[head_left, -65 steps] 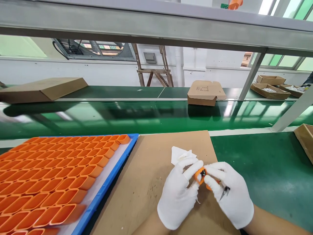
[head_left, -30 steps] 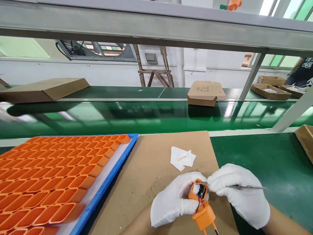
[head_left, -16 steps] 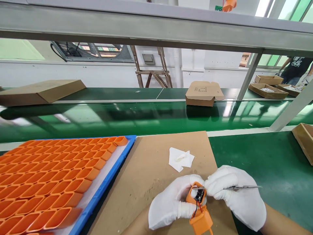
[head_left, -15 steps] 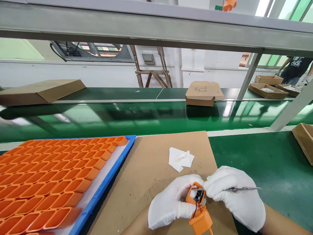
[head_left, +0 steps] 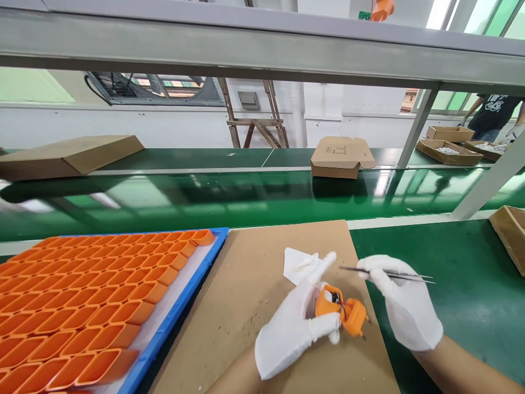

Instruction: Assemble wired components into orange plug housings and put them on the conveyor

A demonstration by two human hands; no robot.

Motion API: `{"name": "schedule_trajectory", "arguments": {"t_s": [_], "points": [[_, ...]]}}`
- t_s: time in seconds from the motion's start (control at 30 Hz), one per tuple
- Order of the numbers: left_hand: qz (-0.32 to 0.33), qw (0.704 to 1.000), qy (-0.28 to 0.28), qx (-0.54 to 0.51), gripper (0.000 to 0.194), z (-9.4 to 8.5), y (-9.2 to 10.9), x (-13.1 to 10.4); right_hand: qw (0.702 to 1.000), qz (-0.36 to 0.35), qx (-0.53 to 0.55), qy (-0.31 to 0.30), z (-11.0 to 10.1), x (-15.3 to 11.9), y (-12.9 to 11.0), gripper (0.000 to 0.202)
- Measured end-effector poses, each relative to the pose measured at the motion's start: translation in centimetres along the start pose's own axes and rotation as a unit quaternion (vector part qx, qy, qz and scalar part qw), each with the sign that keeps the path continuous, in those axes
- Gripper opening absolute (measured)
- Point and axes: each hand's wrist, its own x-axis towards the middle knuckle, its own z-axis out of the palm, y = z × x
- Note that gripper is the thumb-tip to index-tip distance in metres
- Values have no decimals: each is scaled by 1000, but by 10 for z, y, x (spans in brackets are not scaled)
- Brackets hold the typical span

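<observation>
In my white-gloved left hand [head_left: 293, 323] lies an orange plastic housing [head_left: 326, 302], held with the thumb below and the forefinger stretched out. Its open end shows a dark part inside. Short wires join it to a second orange piece [head_left: 355, 316] with prongs, which hangs off to the right. My right hand [head_left: 404, 298], also gloved, pinches metal tweezers [head_left: 394, 273] just right of the housing, apart from it. The tweezers' tip points left. Behind my left hand a white paper piece [head_left: 297, 264] rests on the cardboard sheet [head_left: 246, 279], partly covered by the fingers.
To the left, a blue tray [head_left: 180, 306] carries rows of orange sleeves [head_left: 118, 317]. A green conveyor [head_left: 246, 200] runs across behind the cardboard. Beyond it sit cardboard boxes [head_left: 340, 157]. A metal post [head_left: 479, 186] rises at right; a person [head_left: 494, 117] stands far right.
My right hand with the tweezers has drawn back up and right, away from the housing. My left hand has turned the housing, swinging the wired piece to the right, and its forefinger has straightened.
</observation>
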Motion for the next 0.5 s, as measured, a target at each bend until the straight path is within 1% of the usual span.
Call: {"name": "schedule_trajectory", "arguments": {"t_s": [0.03,0.07,0.1,0.2,0.27,0.3,0.37,0.43,0.5], "points": [[-22,999,28,-17,61,1,0,1,999,26,3,41,-2,2,4,13],[-51,997,50,-43,61,3,1,3,996,53,9,69,-3,4,7,20],[-80,992,69,-75,58,3,1,5,993,76,14,84,-3,5,10,26],[-151,965,106,-186,47,3,3,11,988,123,29,88,-2,6,13,35],[-194,934,105,-281,42,1,6,14,984,145,41,94,1,7,14,38],[-206,917,95,-328,40,-1,7,14,981,158,49,100,3,7,15,39],[-213,887,72,-404,38,-6,8,12,973,194,71,106,7,8,19,40],[-205,868,63,-447,40,-11,8,10,959,246,96,105,10,9,24,39],[-201,860,66,-464,43,-14,8,9,940,309,118,83,12,9,29,39]]}}
